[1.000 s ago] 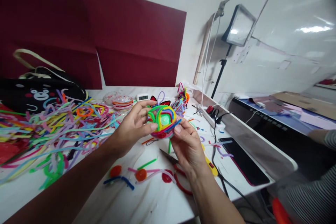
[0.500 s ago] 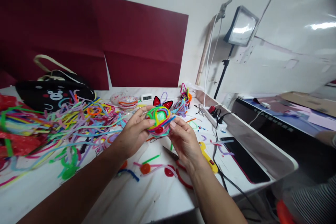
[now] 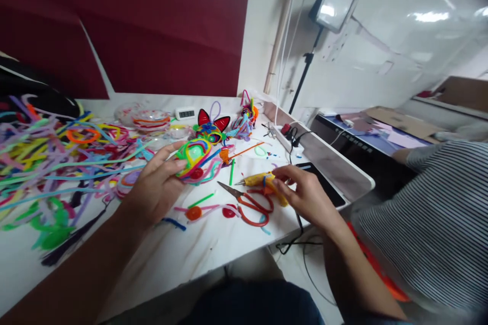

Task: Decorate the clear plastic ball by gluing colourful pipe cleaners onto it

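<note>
In my left hand I grip a round craft piece of bright pipe cleaners, coiled in green, yellow, red and blue with a pale green centre. Its pink and teal lower strands hang beside my fingertips. My right hand has its thumb and fingers closed at the rear of a yellow hot glue gun, whose metal tip points left. Below the gun lie orange-handled scissors, blades toward the craft piece. Behind the piece sits a colourful pipe-cleaner figure with red, black-edged ears.
Loose pipe cleaners pile up on the left. At the back are plastic bowls, a digital timer and another figure. A power strip and black phone-like slab lie right. A person in a striped top is close by.
My right hand has left the craft piece and moved right and down to the glue gun. My left hand keeps the piece. The view has swung right and downward.
</note>
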Action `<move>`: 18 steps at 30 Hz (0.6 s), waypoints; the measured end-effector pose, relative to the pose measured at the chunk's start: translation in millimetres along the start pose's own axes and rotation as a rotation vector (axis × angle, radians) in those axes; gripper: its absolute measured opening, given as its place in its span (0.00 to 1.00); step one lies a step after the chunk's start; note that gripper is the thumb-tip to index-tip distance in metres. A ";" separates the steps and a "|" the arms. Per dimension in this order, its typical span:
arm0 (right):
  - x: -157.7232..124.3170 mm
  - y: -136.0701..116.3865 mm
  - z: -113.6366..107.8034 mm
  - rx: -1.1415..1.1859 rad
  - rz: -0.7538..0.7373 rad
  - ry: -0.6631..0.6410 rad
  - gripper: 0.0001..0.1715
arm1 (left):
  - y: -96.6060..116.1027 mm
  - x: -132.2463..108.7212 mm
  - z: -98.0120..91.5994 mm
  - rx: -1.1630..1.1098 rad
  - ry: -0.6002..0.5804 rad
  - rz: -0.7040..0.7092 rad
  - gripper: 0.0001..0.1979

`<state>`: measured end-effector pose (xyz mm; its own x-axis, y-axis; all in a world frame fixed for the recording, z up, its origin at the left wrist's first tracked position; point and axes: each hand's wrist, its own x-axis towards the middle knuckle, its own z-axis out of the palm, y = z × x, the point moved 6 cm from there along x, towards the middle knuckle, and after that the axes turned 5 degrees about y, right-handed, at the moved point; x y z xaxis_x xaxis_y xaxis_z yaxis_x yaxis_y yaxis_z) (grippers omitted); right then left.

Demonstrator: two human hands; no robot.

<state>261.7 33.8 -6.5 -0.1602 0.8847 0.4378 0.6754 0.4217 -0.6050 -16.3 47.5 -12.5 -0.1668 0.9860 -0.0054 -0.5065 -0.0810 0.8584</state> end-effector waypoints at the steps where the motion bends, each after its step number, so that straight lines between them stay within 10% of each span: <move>1: -5.8 8.2 4.9 -0.126 0.013 -0.066 0.07 | -1.4 -0.5 -1.0 0.002 -0.001 -0.011 0.22; 8: -18.0 43.6 25.6 -0.633 0.224 -0.283 0.15 | -5.9 -2.7 -4.9 0.000 0.066 -0.044 0.18; 18: -8.8 72.8 32.6 -0.428 0.299 -0.323 0.15 | -9.1 -3.0 -9.2 -0.070 0.053 -0.069 0.20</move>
<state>288.8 63.2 -76.0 -0.0838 0.9962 0.0257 0.9433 0.0876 -0.3202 -18.9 44.0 -25.0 -0.1729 0.9806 -0.0923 -0.5763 -0.0247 0.8168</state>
